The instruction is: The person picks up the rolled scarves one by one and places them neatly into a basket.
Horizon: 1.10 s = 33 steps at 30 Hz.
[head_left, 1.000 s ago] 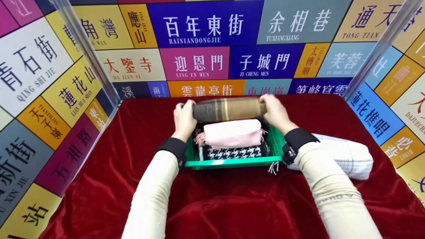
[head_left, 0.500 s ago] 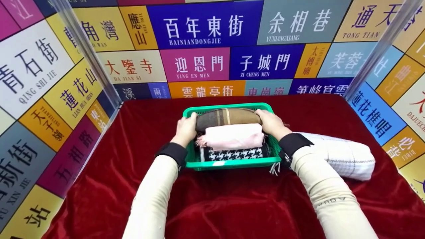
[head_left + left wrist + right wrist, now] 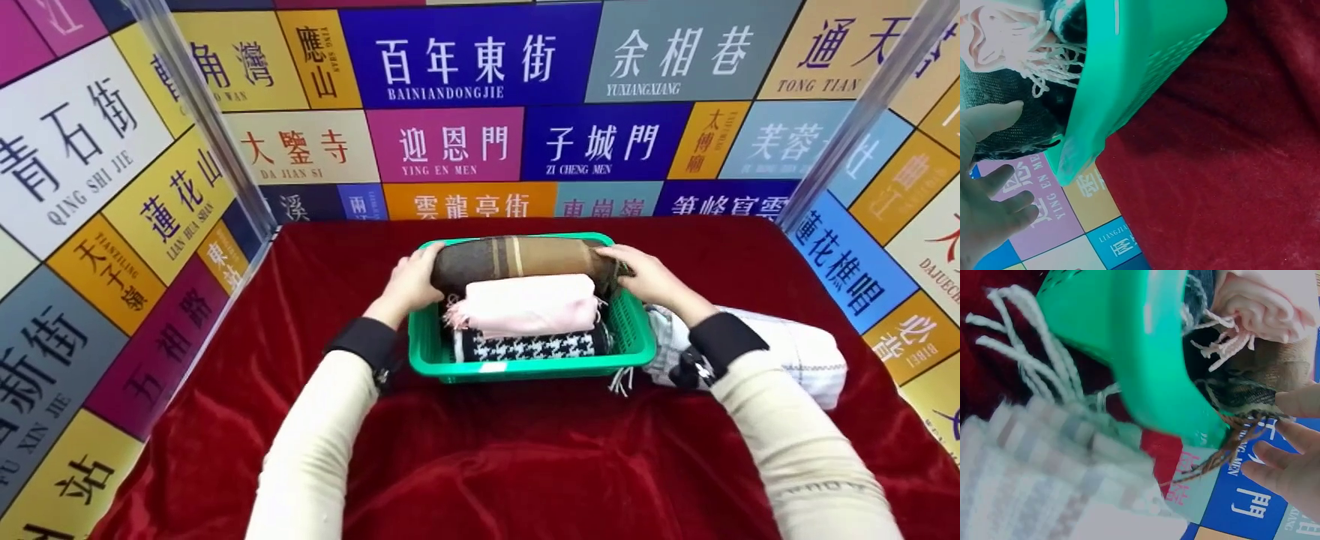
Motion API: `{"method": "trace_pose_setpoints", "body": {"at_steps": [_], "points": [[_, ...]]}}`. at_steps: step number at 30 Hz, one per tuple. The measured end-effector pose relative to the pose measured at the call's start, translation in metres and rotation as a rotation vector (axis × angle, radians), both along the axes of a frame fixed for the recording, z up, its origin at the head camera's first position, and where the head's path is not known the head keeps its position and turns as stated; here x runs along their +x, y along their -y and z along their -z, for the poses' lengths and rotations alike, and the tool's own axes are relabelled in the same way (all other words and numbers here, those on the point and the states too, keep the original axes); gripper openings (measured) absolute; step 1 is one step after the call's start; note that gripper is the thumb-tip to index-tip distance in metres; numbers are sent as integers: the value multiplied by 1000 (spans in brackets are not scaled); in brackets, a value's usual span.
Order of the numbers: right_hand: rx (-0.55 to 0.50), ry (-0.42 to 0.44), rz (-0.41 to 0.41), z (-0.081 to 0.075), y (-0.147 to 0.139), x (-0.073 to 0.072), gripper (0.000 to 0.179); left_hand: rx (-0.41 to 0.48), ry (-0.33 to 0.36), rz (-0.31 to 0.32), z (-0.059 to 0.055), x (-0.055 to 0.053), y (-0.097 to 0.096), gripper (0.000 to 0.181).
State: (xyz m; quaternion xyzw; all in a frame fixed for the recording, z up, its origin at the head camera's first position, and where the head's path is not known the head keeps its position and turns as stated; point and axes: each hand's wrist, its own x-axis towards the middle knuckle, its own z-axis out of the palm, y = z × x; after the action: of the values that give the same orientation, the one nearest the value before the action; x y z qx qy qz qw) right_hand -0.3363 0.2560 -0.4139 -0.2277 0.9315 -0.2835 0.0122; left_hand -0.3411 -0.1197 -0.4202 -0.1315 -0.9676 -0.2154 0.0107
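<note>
A rolled brown and dark plaid scarf (image 3: pixel 540 256) lies along the far side of a green plastic basket (image 3: pixel 450 370). My left hand (image 3: pixel 411 281) is at its left end; in the left wrist view the thumb (image 3: pixel 996 119) lies over the dark cloth, with the fingers spread. At the right end is my right hand (image 3: pixel 646 274), its fingers loosely extended beside the brown fringe (image 3: pixel 1224 449). In front of the plaid roll sits a folded pink scarf (image 3: pixel 529 304) with fringe. A black and white houndstooth scarf (image 3: pixel 536 347) is nearest the basket's front.
Right of the basket, a white checked scarf (image 3: pixel 799 356) lies on the red velvet cloth (image 3: pixel 510 465), partly behind the right forearm. Panels with street names (image 3: pixel 457 142) stand behind the table, and clear posts (image 3: pixel 840 127) rise at its back corners.
Both hands lowered the plaid scarf from above the basket into its far side. Since then the hands have spread outward, the right one shifting right and loosening from the roll.
</note>
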Motion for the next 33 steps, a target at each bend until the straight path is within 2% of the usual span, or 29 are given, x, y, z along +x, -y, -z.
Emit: {"method": "trace_pose_setpoints", "body": {"at_steps": [2,8,13,15,19,22,24,26,28,31,33], "points": [[-41,-29,-1,-1,-6,7,54,5,-12,15,-1,5,1,80],[-190,-193,30,-2,-36,34,45,44,-23,39,3,17,5,79],[-329,-146,93,-2,-76,56,49,90,-42,66,8,31,8,77],[-326,-125,109,2,-95,63,54,113,-50,81,10,38,8,75],[-177,-79,93,14,-136,74,65,179,-99,73,15,58,6,68],[-34,-32,35,24,-161,81,74,256,-191,63,19,74,2,55],[38,-8,-6,32,-172,83,79,299,-266,89,22,85,-3,46],[96,8,-39,38,-177,83,84,316,-324,148,27,96,-9,36],[170,13,-45,42,-177,80,88,303,-346,226,32,108,-17,28],[292,50,0,45,-167,72,96,258,-305,346,42,125,-26,18],[377,76,38,49,-157,66,104,234,-258,400,51,135,-30,15]]}}
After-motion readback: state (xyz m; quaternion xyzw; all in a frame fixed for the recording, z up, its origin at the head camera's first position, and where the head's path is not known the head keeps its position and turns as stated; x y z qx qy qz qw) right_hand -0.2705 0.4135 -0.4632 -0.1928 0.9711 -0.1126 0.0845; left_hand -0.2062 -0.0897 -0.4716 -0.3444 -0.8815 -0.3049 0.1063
